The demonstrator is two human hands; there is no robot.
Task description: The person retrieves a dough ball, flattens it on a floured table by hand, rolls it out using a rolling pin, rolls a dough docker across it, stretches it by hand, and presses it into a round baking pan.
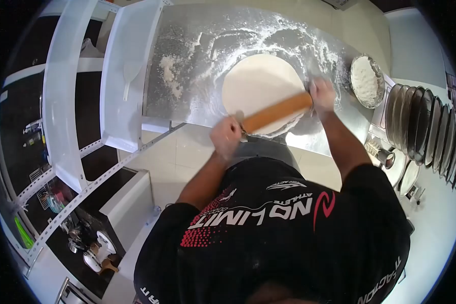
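A round, flat sheet of pale dough (258, 81) lies on the flour-dusted metal table (187, 50). Across its near part rests a wooden rolling pin (276, 112), slanting up to the right. My left hand (226, 136) is closed around the pin's left handle, at the near left edge of the dough. At the other end, my right hand (322, 95) grips the right handle and is slightly blurred. The pin covers part of the dough beneath it.
A metal bowl of flour (366, 81) stands at the table's right end. Beyond it is a row of round dark pans (420, 124). White shelves (124, 76) adjoin the left side, one holding a white utensil (129, 81).
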